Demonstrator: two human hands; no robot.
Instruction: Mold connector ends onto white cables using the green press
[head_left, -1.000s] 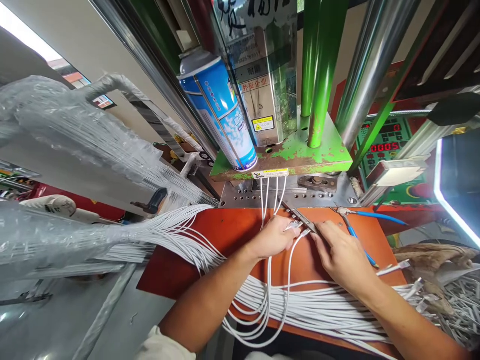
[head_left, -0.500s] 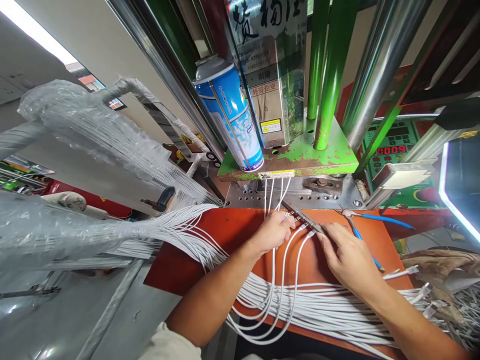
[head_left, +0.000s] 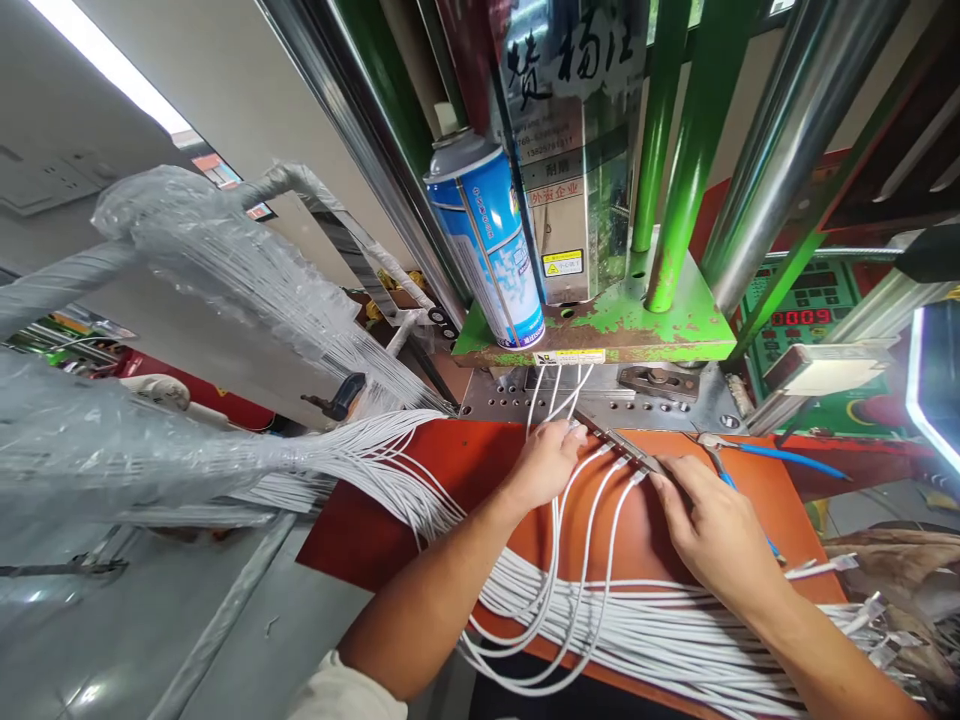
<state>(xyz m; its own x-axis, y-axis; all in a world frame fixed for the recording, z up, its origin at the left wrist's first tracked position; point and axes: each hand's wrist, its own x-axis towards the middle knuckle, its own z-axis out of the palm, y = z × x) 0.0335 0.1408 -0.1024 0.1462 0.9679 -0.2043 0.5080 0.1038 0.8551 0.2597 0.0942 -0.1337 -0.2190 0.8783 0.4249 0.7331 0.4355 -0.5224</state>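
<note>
My left hand [head_left: 546, 468] is closed in a pinch at the left end of a narrow metal bar [head_left: 622, 446], its fingertips on the end of a white cable. At the bar's right end, my right hand [head_left: 712, 520] grips the bar between thumb and fingers. Several white cables [head_left: 606, 560] run up to the bar's near edge, their pale ends seated along it, and loop down towards me. Exactly what the left fingertips cover is partly hidden. Behind the bar, more white cables [head_left: 559, 385] come out from under the green press plate [head_left: 645, 335].
A blue spray can [head_left: 487, 250] stands on the press plate. Blue-handled cutters [head_left: 784, 458] lie right on the orange board [head_left: 360, 530]. A thick white cable bundle [head_left: 637, 630] crosses the board's front. Plastic-wrapped cables [head_left: 225, 450] hang at left; a control panel [head_left: 806, 315] is at right.
The view has shifted, so the scene sits further right and slightly lower. My left hand has moved a little left relative to the bar. My right hand keeps its hold.
</note>
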